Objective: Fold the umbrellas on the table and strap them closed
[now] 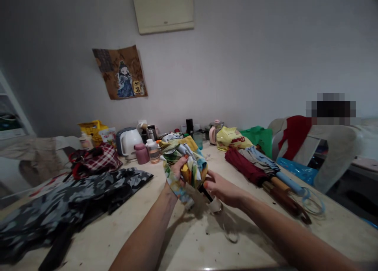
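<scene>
A patterned umbrella [193, 156] in yellow, blue and white is bunched up in front of me, its cloth loosely gathered. My left hand [178, 171] is closed round the gathered cloth, thumb on top. On the other side, my right hand [221, 187] has its fingers bent against the lower edge of the cloth, near the black shaft; part of this grip is hidden. The shaft points down toward me and ends in a pale handle [215, 206] with a strap loop [232, 235] over the tabletop [189, 249].
A camouflage umbrella [97, 196] and a plaid umbrella [106, 157] lie at left. Several furled umbrellas [248, 166] lie at right. Behind stand a kettle [130, 143], a pink cup [141, 153], a bottle [152, 151] and a yellow bag [232, 138]. A person is beyond the right-hand chairs.
</scene>
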Demonstrator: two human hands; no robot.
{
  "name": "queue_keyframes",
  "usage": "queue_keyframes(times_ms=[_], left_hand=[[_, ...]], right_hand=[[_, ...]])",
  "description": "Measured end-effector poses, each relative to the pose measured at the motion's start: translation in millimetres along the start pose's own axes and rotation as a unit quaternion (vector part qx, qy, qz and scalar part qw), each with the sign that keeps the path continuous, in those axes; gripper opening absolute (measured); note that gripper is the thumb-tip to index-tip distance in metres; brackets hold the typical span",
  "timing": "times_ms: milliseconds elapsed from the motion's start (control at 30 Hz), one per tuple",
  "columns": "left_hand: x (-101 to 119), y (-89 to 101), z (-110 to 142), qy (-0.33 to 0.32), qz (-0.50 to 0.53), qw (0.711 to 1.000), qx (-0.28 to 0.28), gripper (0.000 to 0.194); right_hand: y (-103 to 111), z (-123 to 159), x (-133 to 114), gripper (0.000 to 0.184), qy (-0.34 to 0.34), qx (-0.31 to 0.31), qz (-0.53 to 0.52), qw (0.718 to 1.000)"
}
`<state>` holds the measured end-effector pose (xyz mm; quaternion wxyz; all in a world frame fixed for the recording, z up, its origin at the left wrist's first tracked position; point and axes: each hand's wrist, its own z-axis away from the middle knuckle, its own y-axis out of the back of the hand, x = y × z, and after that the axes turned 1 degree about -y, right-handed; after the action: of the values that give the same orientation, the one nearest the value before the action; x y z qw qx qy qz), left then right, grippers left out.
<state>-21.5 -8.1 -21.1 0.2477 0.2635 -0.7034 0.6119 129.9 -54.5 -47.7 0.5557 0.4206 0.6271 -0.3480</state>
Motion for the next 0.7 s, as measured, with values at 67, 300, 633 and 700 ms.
queue_keyframes(times_ms=[67, 300, 633, 700], left_hand=[[-3, 0.3, 0, -0.012, -0.004, 1.000, -0.012, 0.027], [-5, 4.1, -3, -0.025, -0.003, 0.999, -0.023, 0.031], [3, 12.9, -1, 0.070, 0.015, 0.996, -0.051, 0.035], [2, 11.7, -2, 0.071, -0.003, 0.997, -0.039, 0.027]], right_hand=[[3, -6, -8, 0.072, -0.026, 0.068, -0.084, 0.994], [-4, -27, -34, 0.101, 0.113, 0.249, -0.063, 0.960], [9, -42, -30, 0.048, 0.034, 0.051, -0.183, 0.981], [17, -39, -32, 0.049, 0.028, 0.039, -0.122, 0.991]])
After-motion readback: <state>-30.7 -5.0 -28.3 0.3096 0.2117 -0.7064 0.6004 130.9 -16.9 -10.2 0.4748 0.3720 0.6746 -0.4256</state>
